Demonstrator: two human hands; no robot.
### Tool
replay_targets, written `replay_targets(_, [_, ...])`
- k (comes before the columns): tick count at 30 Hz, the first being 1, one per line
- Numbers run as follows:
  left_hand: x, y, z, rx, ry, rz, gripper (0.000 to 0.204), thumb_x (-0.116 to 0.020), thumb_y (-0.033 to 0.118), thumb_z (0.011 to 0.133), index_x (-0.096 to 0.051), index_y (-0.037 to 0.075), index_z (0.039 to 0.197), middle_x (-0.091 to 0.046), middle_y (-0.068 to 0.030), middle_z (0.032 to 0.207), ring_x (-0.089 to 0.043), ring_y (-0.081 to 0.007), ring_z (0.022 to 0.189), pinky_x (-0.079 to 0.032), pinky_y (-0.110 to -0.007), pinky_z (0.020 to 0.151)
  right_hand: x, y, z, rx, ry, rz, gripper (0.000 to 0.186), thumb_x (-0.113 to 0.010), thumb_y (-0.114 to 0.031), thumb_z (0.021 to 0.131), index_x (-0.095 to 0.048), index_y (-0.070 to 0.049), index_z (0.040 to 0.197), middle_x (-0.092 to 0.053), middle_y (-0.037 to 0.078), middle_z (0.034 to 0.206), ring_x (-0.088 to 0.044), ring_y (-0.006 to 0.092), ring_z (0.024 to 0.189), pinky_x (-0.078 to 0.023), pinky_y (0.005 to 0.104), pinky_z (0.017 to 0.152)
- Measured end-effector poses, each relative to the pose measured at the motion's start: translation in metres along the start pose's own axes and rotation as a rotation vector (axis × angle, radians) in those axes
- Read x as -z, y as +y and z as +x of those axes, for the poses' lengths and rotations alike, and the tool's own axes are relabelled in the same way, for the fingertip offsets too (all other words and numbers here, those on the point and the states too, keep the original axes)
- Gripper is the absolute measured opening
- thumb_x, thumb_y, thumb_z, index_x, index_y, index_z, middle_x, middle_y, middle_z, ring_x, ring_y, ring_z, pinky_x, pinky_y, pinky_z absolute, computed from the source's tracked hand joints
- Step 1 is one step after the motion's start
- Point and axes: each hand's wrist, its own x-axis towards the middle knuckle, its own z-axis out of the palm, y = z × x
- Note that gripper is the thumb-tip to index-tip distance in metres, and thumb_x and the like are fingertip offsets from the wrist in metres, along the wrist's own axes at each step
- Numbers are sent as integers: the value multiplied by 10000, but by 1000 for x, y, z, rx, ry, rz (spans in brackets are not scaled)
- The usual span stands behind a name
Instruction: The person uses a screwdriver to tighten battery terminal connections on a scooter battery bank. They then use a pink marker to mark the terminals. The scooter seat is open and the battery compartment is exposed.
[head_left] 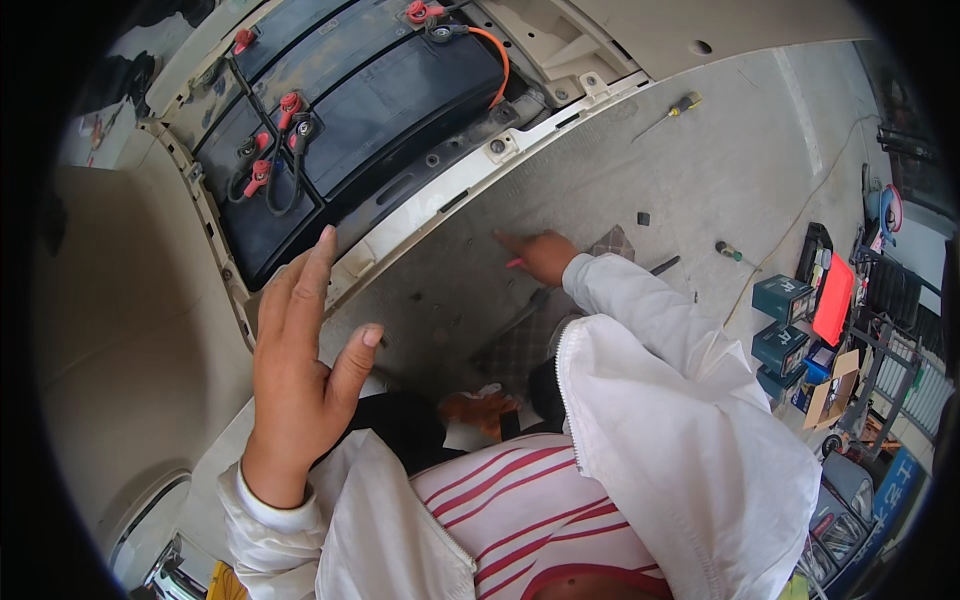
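Note:
My left hand [300, 370] is raised at the near left corner of the battery bay, fingers stretched up and thumb apart, holding nothing. Large black batteries [400, 100] fill the bay, joined by black cables [250, 95] with red terminal covers [290, 103]. An orange cable [503, 60] curves down at their right end. My right hand [545, 258] is low over the floor, beyond the pale frame edge [440, 185]. Its index finger points left while the others curl in. A small pinkish-red piece [515, 263] shows at those curled fingers; its kind is unclear.
A yellow-and-black screwdriver [685, 103] and a green-handled one [728, 250] lie on the concrete floor, near a small black block [643, 218]. Dark green boxes [782, 298], a red panel [833, 300] and an open carton [832, 390] stand at right. Beige bodywork [130, 300] borders the left.

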Motion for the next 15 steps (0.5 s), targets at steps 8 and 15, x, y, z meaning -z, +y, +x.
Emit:
replay_targets(8, [1,6,-4,116,-112,72,670,-691,141,885,-447,27,1497,-524,-230,1419,-492,-395,1316,-371,-434,1117,-7,6,18,-26,-148,-313,646,-497,-240,1001,-252,-263,1599,-742,146,952,-731,318,765,-542,453,711])
replay_targets(15, [2,8,-4,116,-100,67,704,-730,125,855,-454,65,1501,-519,-232,1408,-501,-403,1292,-392,-424,1096,-25,19,11,-241,15,-305,625,-522,-207,969,-333,-205,1565,-740,143,895,-725,306,800,-554,431,705])
